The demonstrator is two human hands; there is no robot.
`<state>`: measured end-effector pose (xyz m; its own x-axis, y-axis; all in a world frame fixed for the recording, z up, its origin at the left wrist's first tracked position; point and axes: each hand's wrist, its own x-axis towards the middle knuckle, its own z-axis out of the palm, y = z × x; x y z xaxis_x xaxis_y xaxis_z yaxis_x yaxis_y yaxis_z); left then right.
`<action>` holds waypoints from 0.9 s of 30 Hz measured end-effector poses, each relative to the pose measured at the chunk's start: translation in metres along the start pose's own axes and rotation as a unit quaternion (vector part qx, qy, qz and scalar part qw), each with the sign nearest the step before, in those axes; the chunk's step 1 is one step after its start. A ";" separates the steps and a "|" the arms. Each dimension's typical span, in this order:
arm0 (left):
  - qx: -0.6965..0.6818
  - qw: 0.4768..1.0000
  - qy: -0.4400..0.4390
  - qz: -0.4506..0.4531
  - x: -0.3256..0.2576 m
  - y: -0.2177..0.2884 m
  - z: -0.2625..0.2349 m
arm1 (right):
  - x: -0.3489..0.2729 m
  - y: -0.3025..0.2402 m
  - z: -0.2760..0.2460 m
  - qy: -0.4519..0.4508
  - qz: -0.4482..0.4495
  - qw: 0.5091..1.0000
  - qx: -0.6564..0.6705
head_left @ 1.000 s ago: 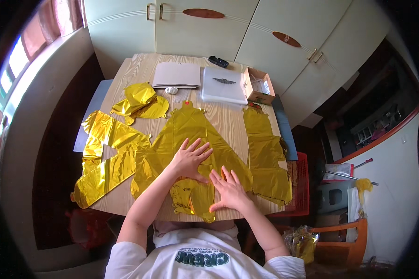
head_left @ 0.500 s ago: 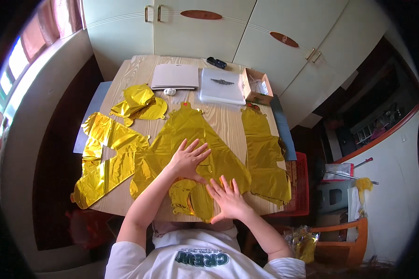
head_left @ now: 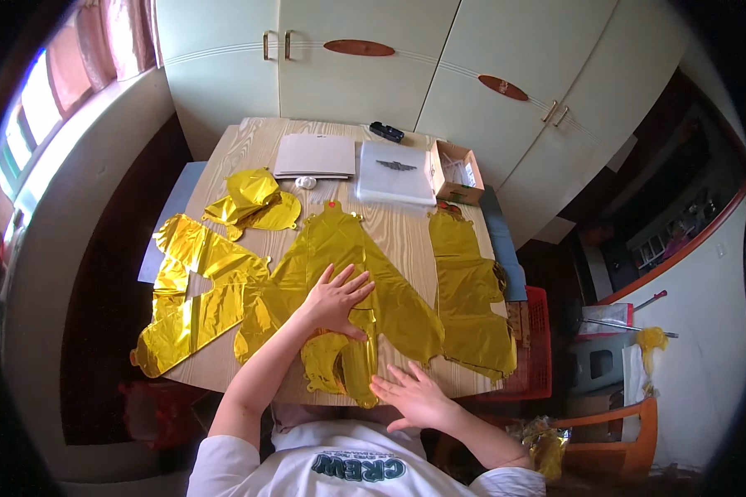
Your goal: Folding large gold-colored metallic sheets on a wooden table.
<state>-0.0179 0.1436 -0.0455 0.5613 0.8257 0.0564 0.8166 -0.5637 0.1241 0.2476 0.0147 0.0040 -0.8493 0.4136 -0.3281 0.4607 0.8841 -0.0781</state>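
A flat gold foil balloon [head_left: 331, 236] is spread over the middle of the table, with part of its near side folded over. On it rests my left hand [head_left: 337, 298], flat, fingers spread. My right hand [head_left: 416, 398] is also open, its fingertips beside the folded strip [head_left: 360, 364] close to the table's near edge; whether they touch it I cannot tell. To the left lies another gold foil balloon [head_left: 195, 323], wrinkled. A crumpled gold foil piece [head_left: 261, 195] sits behind it. A further gold foil balloon [head_left: 472, 290] lies along the right side.
At the back of the wooden table [head_left: 406, 240] are cardboard sheets [head_left: 315, 153], a white round object [head_left: 306, 182], a stack of clear plastic bags [head_left: 394, 186], a black object [head_left: 386, 132] and an open box [head_left: 458, 195]. A red basket [head_left: 540, 348] and wooden chair [head_left: 651, 414] stand right.
My right hand has slid off the middle balloon toward the near edge and slightly right. My left hand stays flat on the foil. The whole view has shifted a little.
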 end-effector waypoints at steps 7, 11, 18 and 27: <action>-0.002 1.000 0.007 0.008 0.001 0.001 0.001 | -0.004 0.021 -0.018 -0.071 -0.088 0.985 0.131; -0.003 1.000 0.009 0.006 -0.001 0.000 0.003 | 0.032 0.081 0.009 0.140 -0.044 0.952 0.270; 0.011 1.000 -0.001 0.004 -0.001 0.003 -0.003 | 0.100 0.123 0.027 0.350 0.277 0.891 0.084; 0.013 1.000 -0.012 -0.016 -0.002 0.009 -0.006 | 0.085 0.126 0.036 0.359 0.341 0.845 0.203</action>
<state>-0.0128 0.1372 -0.0382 0.5381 0.8424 0.0286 0.8371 -0.5380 0.0991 0.2429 0.1539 -0.0676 -0.2199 0.9511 0.2168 0.8328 0.2987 -0.4661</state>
